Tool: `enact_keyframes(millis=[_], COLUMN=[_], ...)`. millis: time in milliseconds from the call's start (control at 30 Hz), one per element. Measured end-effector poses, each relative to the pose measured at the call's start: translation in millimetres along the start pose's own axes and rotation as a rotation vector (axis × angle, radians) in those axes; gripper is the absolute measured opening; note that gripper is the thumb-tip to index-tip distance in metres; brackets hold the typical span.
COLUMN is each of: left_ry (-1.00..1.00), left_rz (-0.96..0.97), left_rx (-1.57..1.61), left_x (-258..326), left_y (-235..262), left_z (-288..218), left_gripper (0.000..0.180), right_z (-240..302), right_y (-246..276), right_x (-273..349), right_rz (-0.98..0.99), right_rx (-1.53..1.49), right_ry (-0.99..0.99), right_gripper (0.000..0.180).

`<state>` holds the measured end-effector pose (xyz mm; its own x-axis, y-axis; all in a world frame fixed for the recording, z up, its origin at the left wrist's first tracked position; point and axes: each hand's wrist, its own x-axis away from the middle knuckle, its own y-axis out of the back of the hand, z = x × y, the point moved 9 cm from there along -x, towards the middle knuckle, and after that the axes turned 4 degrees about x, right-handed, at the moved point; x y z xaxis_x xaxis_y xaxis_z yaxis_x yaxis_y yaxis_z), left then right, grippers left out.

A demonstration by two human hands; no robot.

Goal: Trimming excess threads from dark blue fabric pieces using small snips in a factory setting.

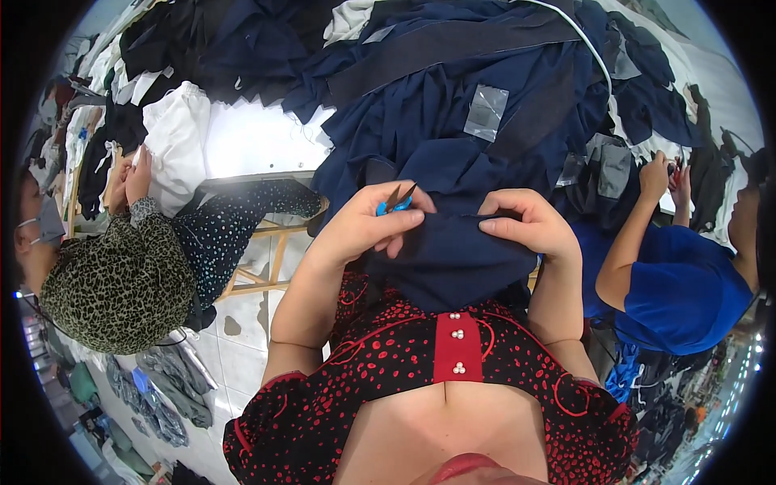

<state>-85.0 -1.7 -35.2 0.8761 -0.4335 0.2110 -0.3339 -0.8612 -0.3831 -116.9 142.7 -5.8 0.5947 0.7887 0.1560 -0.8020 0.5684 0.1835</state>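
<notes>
A piece of navy cloth (469, 255) is stretched between my two hands, its lower part hanging down over my lap. My left hand (368, 218) is closed, with thumb and fingers pinching the cloth's left edge. Blue-handled thread snips (396, 202) also sit in that hand, dark blades pointing up and away from me. On the other side, my right hand (529, 222) pinches the cloth's upper right edge between thumb and fingers. Past my hands, the held cloth seems to run into a large heap of navy garments (420, 113).
Clear plastic pieces (487, 113) lie on the heap. At left, a person in a leopard-print top (121, 275) handles white cloth (178, 121) beside a white tabletop (259, 137). A person in a blue top (687, 287) works at right. A wooden stool (267, 259) stands at left.
</notes>
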Motion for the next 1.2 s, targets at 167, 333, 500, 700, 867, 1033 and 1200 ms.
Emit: enact_keyframes(millis=[167,333,500,700,867,1033,1200], left_ry=[-0.222,-0.450,-0.001,-0.013,0.000,-0.008,-0.009], left_rz=[-0.099,0.020,-0.096,-0.051,-0.074,-0.092,-0.103], left_rx=[-0.261,-0.539,-0.009,0.137,0.230,0.248,0.271], left_x=[-5.2,-15.0,-18.9,-19.5,-18.6,-18.3,-17.1], left_y=[-5.2,-32.0,2.0,2.6,8.8,7.8,16.2], left_z=[-25.0,-30.6,2.8,1.9,8.1,4.9,3.6], left_gripper=[0.039,0.030,0.010,0.012,0.014,0.013,0.012], right_z=[-10.7,-8.4,-22.4,-26.0,32.7,45.4,-1.0], right_y=[2.9,0.7,8.2,9.4,1.9,-10.4,-12.0], right_x=[-4.1,-6.0,0.7,-2.3,-6.5,-18.3,-26.9], right_rz=[-0.066,-0.080,-0.069,-0.036,-0.152,-0.148,0.026], right_rx=[-0.048,-0.057,-0.177,-0.088,0.473,0.623,0.117], right_ry=[-0.070,-0.056,-0.127,-0.075,0.124,0.152,-0.106], right_gripper=[0.012,0.013,0.011,0.013,0.038,0.035,0.017])
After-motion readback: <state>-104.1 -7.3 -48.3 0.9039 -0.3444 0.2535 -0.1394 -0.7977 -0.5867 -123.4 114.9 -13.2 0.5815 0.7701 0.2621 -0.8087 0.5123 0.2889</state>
